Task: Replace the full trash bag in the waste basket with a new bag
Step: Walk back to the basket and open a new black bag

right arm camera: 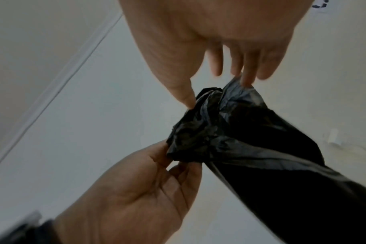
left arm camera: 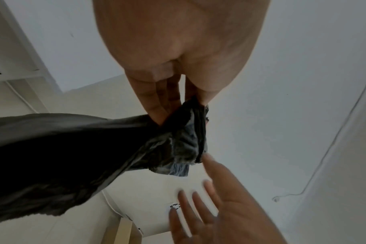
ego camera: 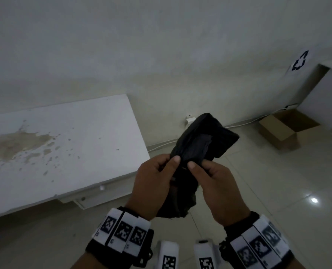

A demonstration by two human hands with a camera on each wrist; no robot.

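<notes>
Hands up front, both working a folded black trash bag [ego camera: 198, 148] at about chest height over a pale tiled floor [ego camera: 277, 181]. Left hand [ego camera: 153, 183] has thumb and fingers curled in, pinching the bunched edge of the plastic. Right hand [ego camera: 217, 187] looks the same from the head view, thumb pressed on the bag's edge right next to the left thumb. Its own wrist view shows thumb and a fingertip touching the crumpled end with the other fingers fairly straight, so it's a light pinch, not a fist.

The bag is still mostly folded: one thick wad sticks up and away from the hands, and a looser part hangs down between the wrists.

White table [ego camera: 64, 142] with brownish stains sits to the left against the wall. Open cardboard box [ego camera: 285, 131] is on the floor farther right, beside a white cabinet [ego camera: 328, 94]. A paper sheet with a recycling symbol [ego camera: 300, 61] is stuck on the wall above. Both wrists wear bands with black-and-white marker tags [ego camera: 122, 232].
</notes>
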